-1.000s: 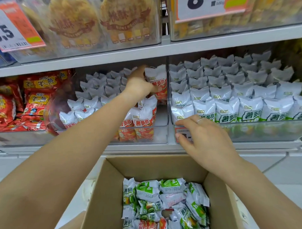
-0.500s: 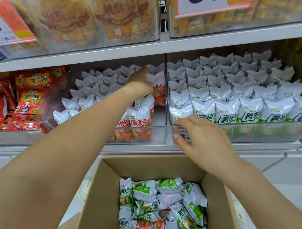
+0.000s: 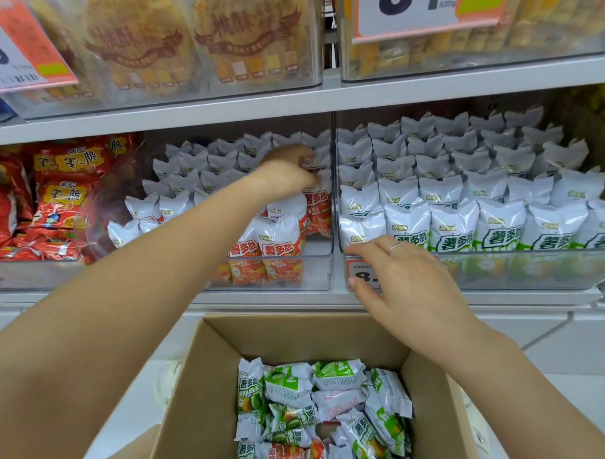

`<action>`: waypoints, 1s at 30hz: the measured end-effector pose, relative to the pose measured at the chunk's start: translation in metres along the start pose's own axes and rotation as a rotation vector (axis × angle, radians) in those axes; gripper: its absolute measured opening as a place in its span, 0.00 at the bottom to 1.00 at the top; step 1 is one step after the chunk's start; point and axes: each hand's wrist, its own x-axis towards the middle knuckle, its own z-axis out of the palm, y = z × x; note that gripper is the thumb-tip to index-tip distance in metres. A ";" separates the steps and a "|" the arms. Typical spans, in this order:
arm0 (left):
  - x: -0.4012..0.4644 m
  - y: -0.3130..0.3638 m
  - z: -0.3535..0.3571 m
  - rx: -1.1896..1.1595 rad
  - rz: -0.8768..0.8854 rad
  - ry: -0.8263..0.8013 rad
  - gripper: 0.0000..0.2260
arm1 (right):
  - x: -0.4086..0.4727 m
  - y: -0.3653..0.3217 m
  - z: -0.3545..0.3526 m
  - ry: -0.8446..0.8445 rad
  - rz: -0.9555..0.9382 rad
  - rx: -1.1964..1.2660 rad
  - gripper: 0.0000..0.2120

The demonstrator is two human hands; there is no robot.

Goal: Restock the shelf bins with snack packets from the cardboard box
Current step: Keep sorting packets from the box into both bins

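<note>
Shop: price tags (image 3: 423,8), stocked shelf bins (image 3: 501,270).

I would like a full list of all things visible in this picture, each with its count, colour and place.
cardboard box: one, brown, open, at the bottom centre.
packets in the box: many, mostly green and white, a few orange.
middle bin: one, clear, holding white and orange packets.
right bin: one, clear, full of white and green packets.
red snack bags: several, on the left of the shelf.
upper bins: clear, holding brown pastry and yellow packs.
price tags: orange and white, on the upper bins.
left hand: reaches into the middle bin; grip hidden.
right hand: open, with a ring, at the right bin's front edge.
</note>
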 end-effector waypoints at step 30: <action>-0.322 -0.137 0.165 0.039 -0.111 -0.661 0.16 | -0.146 -0.033 0.145 -0.793 -0.083 -0.212 0.16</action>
